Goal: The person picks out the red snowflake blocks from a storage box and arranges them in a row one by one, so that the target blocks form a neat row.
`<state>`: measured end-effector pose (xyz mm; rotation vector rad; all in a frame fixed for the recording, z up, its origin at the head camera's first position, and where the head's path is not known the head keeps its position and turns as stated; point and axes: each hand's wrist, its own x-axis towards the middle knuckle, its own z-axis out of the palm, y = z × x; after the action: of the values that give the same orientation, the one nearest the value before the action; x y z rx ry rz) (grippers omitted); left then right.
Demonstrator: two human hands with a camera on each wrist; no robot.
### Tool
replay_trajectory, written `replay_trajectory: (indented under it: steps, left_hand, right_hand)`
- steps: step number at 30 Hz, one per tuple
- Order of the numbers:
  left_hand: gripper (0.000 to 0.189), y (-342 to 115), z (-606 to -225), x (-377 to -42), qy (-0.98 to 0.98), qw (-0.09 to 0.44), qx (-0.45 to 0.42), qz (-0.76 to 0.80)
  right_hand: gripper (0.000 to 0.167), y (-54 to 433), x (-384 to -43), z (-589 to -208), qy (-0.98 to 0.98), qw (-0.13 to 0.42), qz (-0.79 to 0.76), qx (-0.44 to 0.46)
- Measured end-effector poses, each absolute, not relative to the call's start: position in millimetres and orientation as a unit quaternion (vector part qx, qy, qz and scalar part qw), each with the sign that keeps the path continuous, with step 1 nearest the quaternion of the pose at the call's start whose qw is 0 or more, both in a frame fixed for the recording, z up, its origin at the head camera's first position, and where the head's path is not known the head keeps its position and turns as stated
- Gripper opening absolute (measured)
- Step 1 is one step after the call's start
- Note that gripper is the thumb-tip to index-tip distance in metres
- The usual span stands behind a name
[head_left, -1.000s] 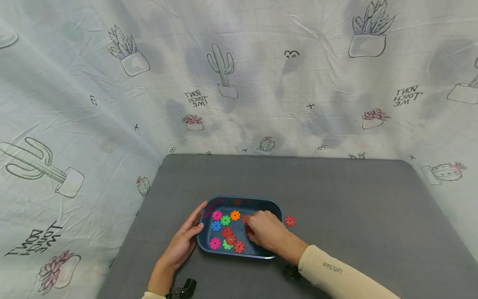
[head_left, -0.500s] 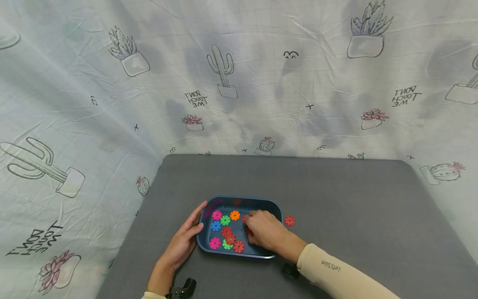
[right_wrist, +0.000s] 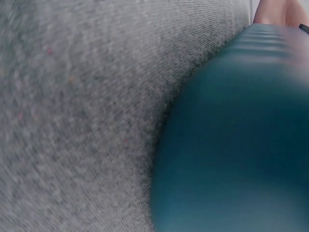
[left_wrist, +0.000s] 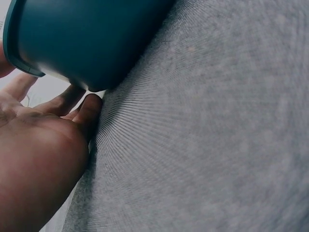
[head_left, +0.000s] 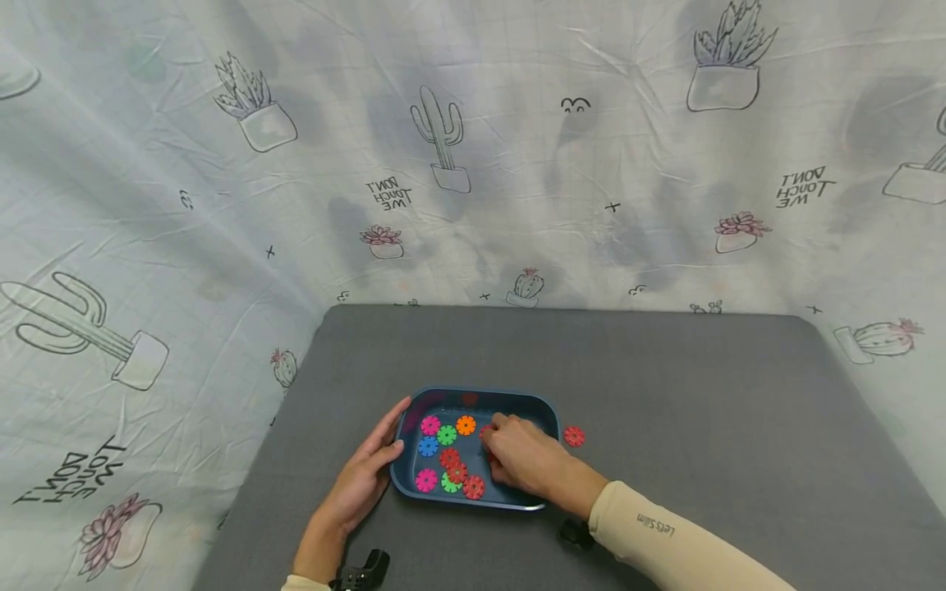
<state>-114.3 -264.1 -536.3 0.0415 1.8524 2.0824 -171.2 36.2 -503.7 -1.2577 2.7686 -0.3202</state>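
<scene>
A blue tray (head_left: 510, 501) stands on the table with several notched plastic discs lying in it. My left hand (head_left: 362, 480) rests against the tray's left side, thumb at the rim and fingers extended along the outer wall; in the left wrist view the fingers (left_wrist: 63, 101) touch that wall. My right hand (head_left: 528, 455) reaches over the right side with curled fingers, pinching a red notched disc (head_left: 484, 432). The hand covers much of that disc and its fingertips are partly hidden. Near them lie an orange disc (head_left: 466, 425) and a green disc (head_left: 447, 435).
One red disc (head_left: 574, 436) lies on the grey table (head_left: 665, 394), just outside the tray's right end. Blue (head_left: 428, 446) and pink discs (head_left: 425, 480) sit at the tray's left. A printed curtain (head_left: 502, 164) hangs behind and at the sides.
</scene>
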Motion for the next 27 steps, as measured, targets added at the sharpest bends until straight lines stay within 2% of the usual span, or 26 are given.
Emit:
replay_trajectory:
  steps: [8, 27]
  left_hand:
    - [0.062, -263.6, -537.4, -114.3, 0.652, 0.179, 0.015, 0.737]
    - [0.063, -263.7, -537.6, -114.4, 0.648, 0.178, 0.026, 0.740]
  right_hand:
    - [0.015, 39.7, -168.8, -504.4, 0.913, 0.019, -0.115, -0.391]
    - [0.019, 35.9, -176.1, -498.0, 0.919, 0.104, -0.133, -0.356]
